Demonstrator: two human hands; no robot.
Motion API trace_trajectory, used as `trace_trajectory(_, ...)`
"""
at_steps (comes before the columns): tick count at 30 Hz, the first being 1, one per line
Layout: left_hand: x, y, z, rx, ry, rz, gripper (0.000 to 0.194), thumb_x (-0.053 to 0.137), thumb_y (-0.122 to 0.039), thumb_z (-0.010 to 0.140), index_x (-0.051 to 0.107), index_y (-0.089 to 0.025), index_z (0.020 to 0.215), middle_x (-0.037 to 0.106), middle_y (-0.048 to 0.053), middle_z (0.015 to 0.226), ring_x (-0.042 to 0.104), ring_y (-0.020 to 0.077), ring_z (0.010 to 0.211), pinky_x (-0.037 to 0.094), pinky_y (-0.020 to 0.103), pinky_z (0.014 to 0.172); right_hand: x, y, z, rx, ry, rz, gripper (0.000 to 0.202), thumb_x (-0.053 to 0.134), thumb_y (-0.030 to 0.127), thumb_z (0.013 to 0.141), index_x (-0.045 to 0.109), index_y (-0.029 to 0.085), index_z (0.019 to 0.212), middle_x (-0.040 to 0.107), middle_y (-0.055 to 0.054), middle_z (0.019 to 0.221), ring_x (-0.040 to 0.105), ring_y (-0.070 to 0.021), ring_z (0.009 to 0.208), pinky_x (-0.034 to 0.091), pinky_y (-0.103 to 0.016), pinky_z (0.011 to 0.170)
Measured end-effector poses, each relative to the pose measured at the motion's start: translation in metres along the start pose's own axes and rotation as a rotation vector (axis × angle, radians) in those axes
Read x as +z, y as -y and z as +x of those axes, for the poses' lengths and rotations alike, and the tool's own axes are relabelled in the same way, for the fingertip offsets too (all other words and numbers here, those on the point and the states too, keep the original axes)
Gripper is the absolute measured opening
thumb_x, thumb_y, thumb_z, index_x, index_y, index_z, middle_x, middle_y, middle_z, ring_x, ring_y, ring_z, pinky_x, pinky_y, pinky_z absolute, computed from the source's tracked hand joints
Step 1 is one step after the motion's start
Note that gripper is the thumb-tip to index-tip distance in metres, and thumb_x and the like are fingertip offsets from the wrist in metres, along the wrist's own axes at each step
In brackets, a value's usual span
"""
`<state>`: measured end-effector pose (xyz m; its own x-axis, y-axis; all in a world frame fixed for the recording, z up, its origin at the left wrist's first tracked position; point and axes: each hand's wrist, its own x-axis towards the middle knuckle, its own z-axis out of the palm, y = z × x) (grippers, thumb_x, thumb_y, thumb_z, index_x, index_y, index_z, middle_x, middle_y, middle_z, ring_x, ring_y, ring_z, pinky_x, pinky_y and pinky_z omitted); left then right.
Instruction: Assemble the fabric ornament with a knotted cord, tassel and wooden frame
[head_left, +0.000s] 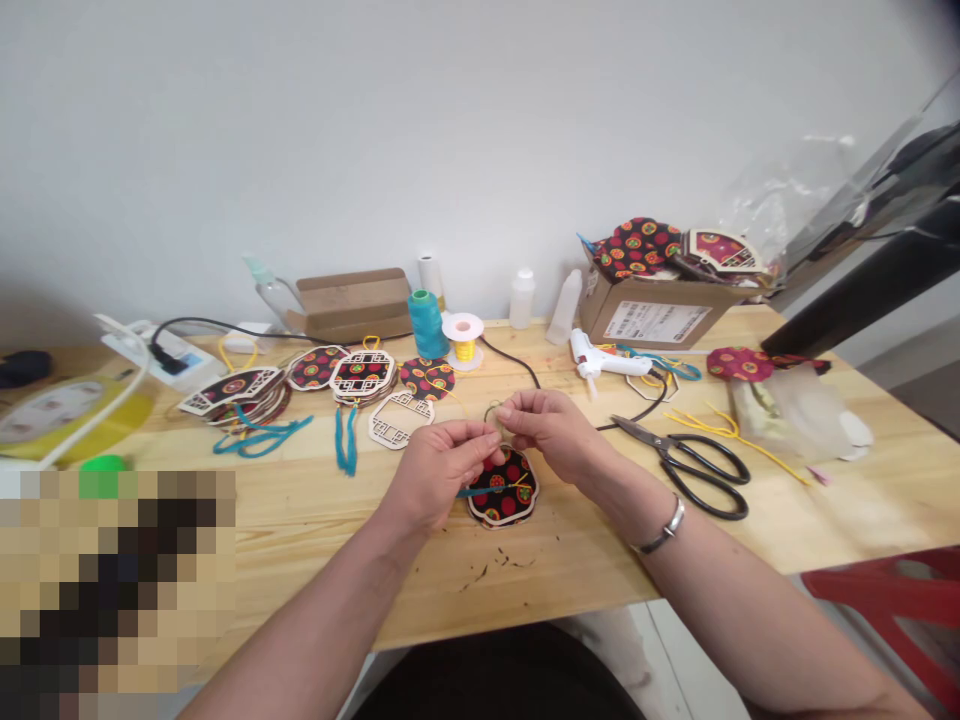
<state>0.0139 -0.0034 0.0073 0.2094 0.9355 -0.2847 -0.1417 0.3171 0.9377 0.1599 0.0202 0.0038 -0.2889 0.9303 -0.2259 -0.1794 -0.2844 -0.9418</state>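
Note:
My left hand (446, 462) and my right hand (546, 425) meet fingertip to fingertip, both closed in a pinch. A thin cord (491, 410) makes a small loop at the fingertips; its colour is hard to tell. Just below lies a black patterned fabric piece (510, 505) with a pale scalloped edge, partly covered by my left fingers. Across it runs a blue tassel (480, 491) with a yellow cord end. Beyond my left hand are a pale lattice frame (397, 421) and a round fabric piece (429, 378).
Black-handled scissors (679, 455) lie right of my right forearm, near a white glue gun (611, 365). A teal thread cone (427, 325) and a yellow cord spool (465, 350) stand behind. Fan-shaped ornaments (240, 392) are stacked at left; a cardboard box (645, 310) stands back right.

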Motion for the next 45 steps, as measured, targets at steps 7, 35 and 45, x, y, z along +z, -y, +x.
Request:
trace_trajectory(7, -0.0027, 0.0003, 0.0018, -0.006, 0.013, -0.079, 0.016, 0.073, -0.026, 0.064, 0.067, -0.010, 0.065, 0.060, 0.001, 0.057, 0.033, -0.0012, 0.038, 0.018, 0.014, 0.039, -0.0043, 0.0030, 0.0000, 0.007, 0.046, -0.046, 0.040, 0.071, 0.051, 0.063, 0.054, 0.015, 0.062, 0.052, 0.003, 0.055, 0.045, -0.0063, 0.049, 0.032, -0.022, 0.049)
trace_trajectory(35, -0.0027, 0.0032, 0.0020, 0.019, -0.023, -0.039, 0.021, 0.074, -0.030, 0.065, 0.066, -0.011, 0.069, 0.056, -0.001, 0.056, 0.032, -0.0003, 0.039, 0.019, 0.016, 0.040, -0.0066, 0.0054, -0.0032, 0.032, 0.163, -0.122, 0.033, 0.072, 0.040, 0.069, 0.059, 0.015, 0.086, 0.063, 0.001, 0.063, 0.051, -0.0061, 0.051, 0.036, -0.019, 0.046)
trace_trajectory(45, -0.0035, 0.0022, 0.0013, 0.014, -0.005, 0.019, 0.019, 0.070, -0.029, 0.068, 0.063, -0.011, 0.066, 0.057, 0.000, 0.057, 0.032, 0.0000, 0.040, 0.020, 0.016, 0.041, -0.0068, 0.0069, -0.0036, 0.036, 0.152, -0.060, 0.026, 0.075, 0.028, 0.063, 0.062, 0.015, 0.082, 0.062, 0.003, 0.061, 0.051, -0.0061, 0.052, 0.036, -0.020, 0.049)
